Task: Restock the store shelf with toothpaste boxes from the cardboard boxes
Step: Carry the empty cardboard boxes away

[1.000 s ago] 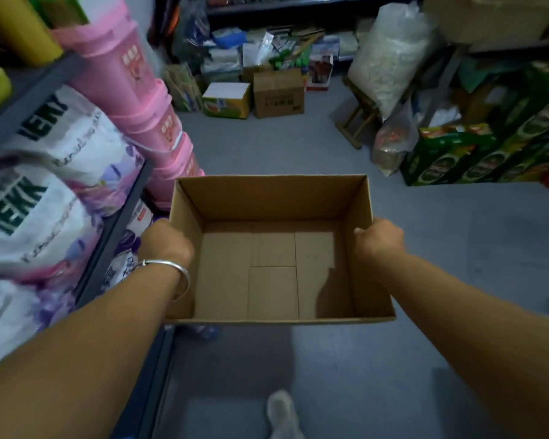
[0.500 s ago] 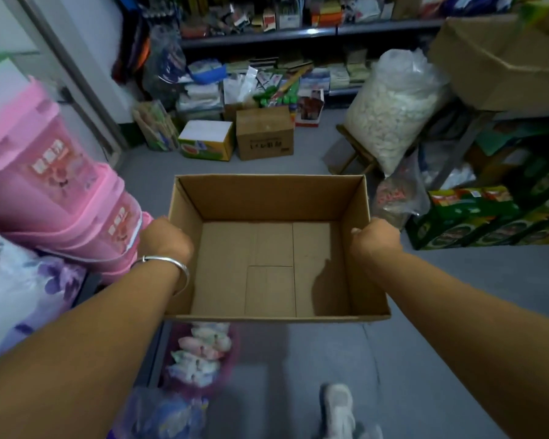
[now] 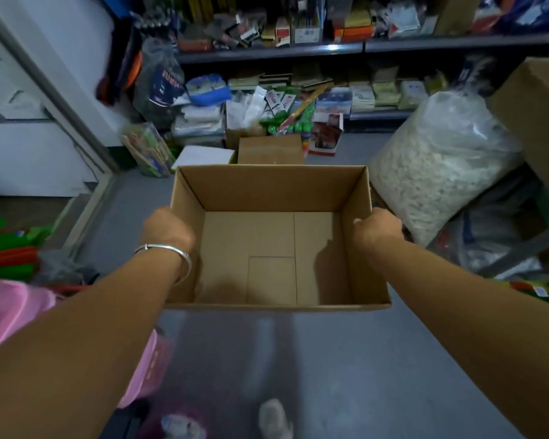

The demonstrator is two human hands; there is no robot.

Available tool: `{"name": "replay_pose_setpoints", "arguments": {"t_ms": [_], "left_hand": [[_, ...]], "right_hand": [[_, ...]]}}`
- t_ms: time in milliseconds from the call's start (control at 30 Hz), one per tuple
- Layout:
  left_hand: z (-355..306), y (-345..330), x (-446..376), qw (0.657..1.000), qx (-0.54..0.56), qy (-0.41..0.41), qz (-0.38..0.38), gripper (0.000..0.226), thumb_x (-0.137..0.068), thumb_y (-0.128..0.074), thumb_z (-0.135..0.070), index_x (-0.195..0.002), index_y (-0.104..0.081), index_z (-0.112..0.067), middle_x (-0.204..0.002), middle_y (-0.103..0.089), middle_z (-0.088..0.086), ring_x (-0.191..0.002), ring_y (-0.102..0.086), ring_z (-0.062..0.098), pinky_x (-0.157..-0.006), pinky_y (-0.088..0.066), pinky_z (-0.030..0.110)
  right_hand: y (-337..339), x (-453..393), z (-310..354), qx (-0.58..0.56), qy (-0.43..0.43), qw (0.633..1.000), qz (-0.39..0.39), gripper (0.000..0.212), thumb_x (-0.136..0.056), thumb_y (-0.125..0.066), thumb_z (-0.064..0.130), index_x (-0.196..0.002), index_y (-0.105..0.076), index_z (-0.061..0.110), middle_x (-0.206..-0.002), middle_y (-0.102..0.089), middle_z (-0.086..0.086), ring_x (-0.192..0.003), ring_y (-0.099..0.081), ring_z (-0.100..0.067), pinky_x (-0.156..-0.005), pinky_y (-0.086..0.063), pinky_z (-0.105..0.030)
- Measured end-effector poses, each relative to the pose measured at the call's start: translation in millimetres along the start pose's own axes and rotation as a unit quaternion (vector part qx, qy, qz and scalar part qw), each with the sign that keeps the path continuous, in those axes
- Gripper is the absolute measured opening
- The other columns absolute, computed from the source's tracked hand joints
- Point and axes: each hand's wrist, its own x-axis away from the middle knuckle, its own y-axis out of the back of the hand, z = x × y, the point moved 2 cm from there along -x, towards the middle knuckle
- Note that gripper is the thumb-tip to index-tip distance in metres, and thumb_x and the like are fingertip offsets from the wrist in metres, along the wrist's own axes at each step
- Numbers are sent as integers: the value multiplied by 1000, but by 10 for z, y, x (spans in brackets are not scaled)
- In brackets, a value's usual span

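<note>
Fingers of both hands (image 3: 167, 228) (image 3: 379, 229) curled, gripping empty cardboard box (image 3: 271, 198) sides.

1. The open-topped brown cardboard box (image 3: 271, 248) is held above the grey floor (image 3: 346, 359), between the left hand (image 3: 167, 228) on its left wall and the right hand (image 3: 377, 229) on its right wall.
2. A closed brown cardboard carton (image 3: 270, 150) stands on the floor behind the box.
3. A large clear plastic sack of white pieces (image 3: 438, 166) lies right of the box.
4. The dark metal shelf (image 3: 330, 49) stands behind the carton.
5. Stacked pink plastic tubs (image 3: 10, 308) lie at lower left.
</note>
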Motion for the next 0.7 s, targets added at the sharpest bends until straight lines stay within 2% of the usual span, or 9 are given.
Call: {"name": "replay_pose_setpoints", "arguments": {"t_ms": [67,133,200,333,500,700], "left_hand": [[-216,-104,-456,1000,14,-6,2,23,-94,-45,-4,-109,-55,10,-117,-55,30,-105,-52,46,-79,-41,44],[-478,-200,-911,1000,24,-17,8,23,-94,-43,0,-106,-56,15,-114,-55,34,-104,-52,47,-85,-42,48],[-734,-270,-1318,1000,16,-5,19,24,-93,-44,-1,-108,-56,13,-114,-57,30,-104,-54,45,-86,-44,47],[-1182,-438,-2231,1000,0,-14,24,24,-94,-46,-2,-112,-53,12,-116,-56,32,-105,-54,45,-76,-44,44],[-1685,-706,-3142,999,-2,-27,27,31,-90,-50,1,-119,-50,12,-123,-53,32,-115,-51,45,-91,-44,44],[-2307,-1223,-4239,1000,9,-16,6,28,-94,-41,-1,-115,-51,14,-121,-54,33,-115,-50,45,-91,-41,44]], "right_hand": [[-33,-397,261,6,-4,1000,0,33,-98,-47,22,-125,-50,3,-127,-52,-20,-117,-50,-36,-92,-43,-39],[-63,-813,524,1,-9,1000,-3,32,-98,-47,22,-123,-51,3,-125,-53,-20,-116,-51,-37,-92,-44,-40],[-90,-1201,783,-2,-10,1000,-4,31,-98,-47,21,-123,-52,3,-125,-54,-20,-115,-52,-37,-92,-45,-41],[-215,-2033,1343,8,-5,1000,-7,33,-98,-48,21,-123,-53,0,-126,-54,-22,-117,-51,-38,-92,-44,-39],[-391,-2972,1815,-5,-25,1000,-2,31,-96,-48,17,-122,-54,1,-125,-55,-22,-115,-52,-39,-93,-44,-41],[-627,-4281,2353,-13,-20,1000,4,29,-96,-47,16,-119,-56,1,-123,-55,-23,-113,-52,-40,-92,-44,-41]]}}
